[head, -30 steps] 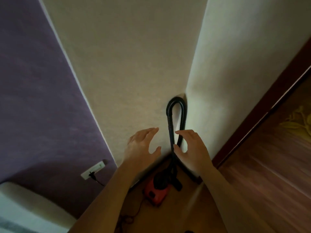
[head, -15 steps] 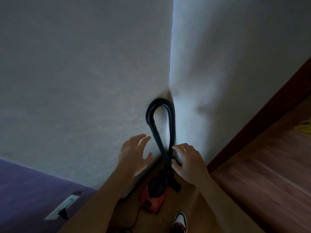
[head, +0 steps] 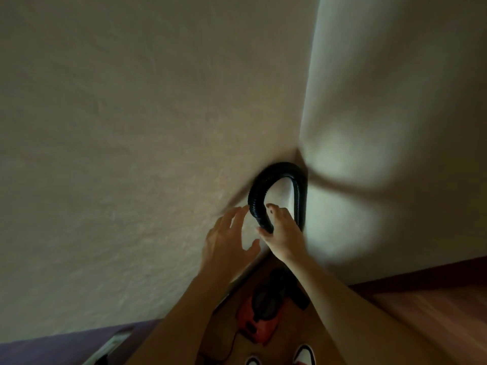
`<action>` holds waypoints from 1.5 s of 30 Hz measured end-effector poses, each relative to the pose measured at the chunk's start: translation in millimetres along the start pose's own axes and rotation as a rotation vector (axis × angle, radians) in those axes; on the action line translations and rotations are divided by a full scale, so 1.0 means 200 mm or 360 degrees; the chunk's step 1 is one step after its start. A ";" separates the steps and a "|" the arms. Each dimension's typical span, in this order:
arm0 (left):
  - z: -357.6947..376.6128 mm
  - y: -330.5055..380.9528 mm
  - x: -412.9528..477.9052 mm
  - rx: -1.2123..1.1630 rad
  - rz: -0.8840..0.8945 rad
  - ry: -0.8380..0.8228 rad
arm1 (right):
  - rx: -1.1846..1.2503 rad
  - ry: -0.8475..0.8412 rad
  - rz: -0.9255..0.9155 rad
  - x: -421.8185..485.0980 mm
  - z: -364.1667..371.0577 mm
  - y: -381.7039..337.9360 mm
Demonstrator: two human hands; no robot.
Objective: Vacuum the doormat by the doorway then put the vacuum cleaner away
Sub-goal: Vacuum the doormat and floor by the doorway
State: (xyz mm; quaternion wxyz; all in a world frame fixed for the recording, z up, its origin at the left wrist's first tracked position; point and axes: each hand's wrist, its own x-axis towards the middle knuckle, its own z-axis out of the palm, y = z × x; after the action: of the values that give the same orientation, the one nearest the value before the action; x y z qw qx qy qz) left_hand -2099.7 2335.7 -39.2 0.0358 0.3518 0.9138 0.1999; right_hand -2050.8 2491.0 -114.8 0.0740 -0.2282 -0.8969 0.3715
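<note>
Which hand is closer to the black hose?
Right. The right hand has its thumb and fingers round the black hose. The left hand hovers open just left of it, holding nothing.

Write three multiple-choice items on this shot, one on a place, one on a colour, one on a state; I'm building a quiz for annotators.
1. Where does the hose loop up?
A) in the corner between two walls
B) over a chair
C) on a shelf

2. What colour is the vacuum cleaner body?
A) blue
B) red
C) white

3. How is the left hand?
A) gripping the hose
B) flat on a table
C) open, fingers spread, holding nothing

Key: 1 A, the loop leans where the walls meet. 2 B, its casing is red. 3 C, only the right hand has the hose between thumb and fingers.
</note>
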 end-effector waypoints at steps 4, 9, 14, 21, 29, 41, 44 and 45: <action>0.02 -0.03 0.07 -0.0135 0.0053 -0.0044 | 0.0245 0.0154 -0.0057 0.09 0.10 0.02; 0.02 -0.06 0.12 -0.0150 0.0175 -0.0036 | 0.0552 0.0158 -0.0100 0.07 0.13 0.06; -0.09 -0.06 0.11 -0.0072 0.0516 -0.0167 | 0.0595 0.0110 -0.0071 -0.12 0.03 0.09; -0.18 0.03 0.13 0.0044 0.1099 -0.0321 | 0.0672 -0.0089 0.0063 -0.43 -0.08 0.12; -0.12 0.27 0.06 0.0241 0.1715 -0.0514 | 0.0702 -0.0123 0.0288 -0.74 -0.16 0.15; 0.08 0.70 -0.12 0.0364 0.2301 -0.0548 | 0.0718 -0.0038 0.0550 -1.29 -0.33 0.30; 0.19 0.82 -0.20 0.0245 0.2259 -0.0640 | 0.0803 0.0117 0.0661 -1.47 -0.35 0.38; 0.22 0.85 -0.23 0.0214 0.2233 -0.0665 | 0.0845 0.0168 0.0696 -1.54 -0.34 0.40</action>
State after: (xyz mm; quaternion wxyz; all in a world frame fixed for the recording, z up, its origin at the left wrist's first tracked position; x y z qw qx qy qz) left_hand -1948.5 2435.2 -16.6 0.0513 0.8862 0.4580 0.0482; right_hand -1729.6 2441.7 -110.7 0.0958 -0.4067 -0.6938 0.5866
